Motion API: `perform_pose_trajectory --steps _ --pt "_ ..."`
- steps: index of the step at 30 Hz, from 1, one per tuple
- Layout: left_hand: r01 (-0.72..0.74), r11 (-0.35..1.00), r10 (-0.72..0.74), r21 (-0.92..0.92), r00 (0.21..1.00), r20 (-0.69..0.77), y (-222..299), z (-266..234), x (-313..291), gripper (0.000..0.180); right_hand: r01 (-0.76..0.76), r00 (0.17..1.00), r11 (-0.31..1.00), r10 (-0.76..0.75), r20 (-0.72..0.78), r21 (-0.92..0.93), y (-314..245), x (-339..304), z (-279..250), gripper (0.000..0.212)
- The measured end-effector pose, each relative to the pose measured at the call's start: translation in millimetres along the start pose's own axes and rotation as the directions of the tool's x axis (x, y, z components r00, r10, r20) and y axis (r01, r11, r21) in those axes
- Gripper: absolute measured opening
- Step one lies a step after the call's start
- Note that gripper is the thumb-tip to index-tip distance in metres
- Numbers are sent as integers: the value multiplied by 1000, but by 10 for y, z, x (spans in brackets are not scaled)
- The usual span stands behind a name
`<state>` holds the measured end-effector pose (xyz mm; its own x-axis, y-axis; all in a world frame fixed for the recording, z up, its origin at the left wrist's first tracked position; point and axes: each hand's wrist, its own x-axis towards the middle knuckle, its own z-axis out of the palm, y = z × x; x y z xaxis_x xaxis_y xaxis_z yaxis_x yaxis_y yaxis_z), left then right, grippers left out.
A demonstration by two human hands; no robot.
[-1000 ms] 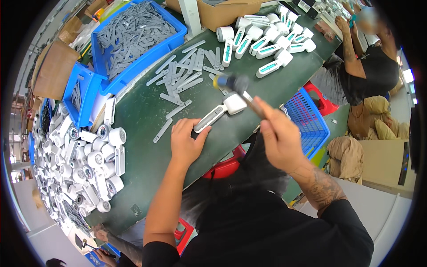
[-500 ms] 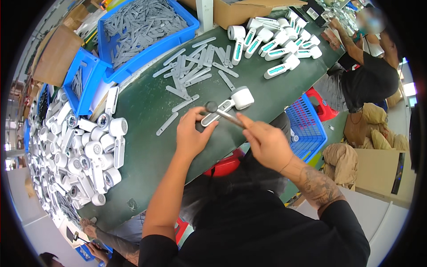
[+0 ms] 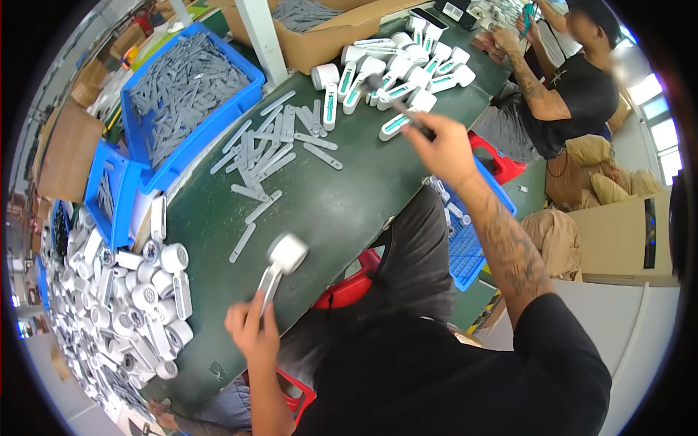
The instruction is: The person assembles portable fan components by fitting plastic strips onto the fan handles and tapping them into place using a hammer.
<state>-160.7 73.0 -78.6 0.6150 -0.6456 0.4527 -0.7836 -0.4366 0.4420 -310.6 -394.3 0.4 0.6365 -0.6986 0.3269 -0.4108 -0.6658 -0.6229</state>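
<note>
My left hand point(image 3: 253, 333) grips the handle of a white handheld device with a drum-shaped head point(image 3: 288, 252), tilted over the near edge of the green table. My right hand point(image 3: 445, 149) is closed round a hammer point(image 3: 402, 110). The blurred hammer head hangs over a cluster of white devices with green strips in their handles point(image 3: 392, 126) at the far right. Slender grey plastic strips point(image 3: 265, 147) lie in a loose heap on the table point(image 3: 342, 211), beyond the held device.
On the left is a large pile of white devices point(image 3: 138, 298). A blue bin of grey strips point(image 3: 251, 93), a smaller blue bin point(image 3: 120, 236) and a cardboard box point(image 3: 320, 49) stand along the far side. A co-worker point(image 3: 552, 94) sits at right, near a blue basket point(image 3: 469, 272).
My left hand has drawn the device down and left, turning it head-up. My right hand has lifted the hammer away from it, up and right. The view has shifted.
</note>
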Motion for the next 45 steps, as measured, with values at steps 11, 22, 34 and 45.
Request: perform_pose_trajectory --steps 11,22,34,45 --pt "163 882 -45 442 963 -265 -263 -665 -25 36 -185 982 980 187 -19 69 1071 586 133 47" --pt "143 987 -150 75 984 96 -418 483 1243 9 13 996 982 -29 85 187 -310 -739 565 34" --pt "148 973 -149 177 989 -13 -447 574 1555 29 43 957 967 -111 267 250 -893 -677 1039 35" --pt "367 861 -296 -352 924 242 4 421 1508 21 -24 974 956 -43 222 292 -864 -700 1160 34"
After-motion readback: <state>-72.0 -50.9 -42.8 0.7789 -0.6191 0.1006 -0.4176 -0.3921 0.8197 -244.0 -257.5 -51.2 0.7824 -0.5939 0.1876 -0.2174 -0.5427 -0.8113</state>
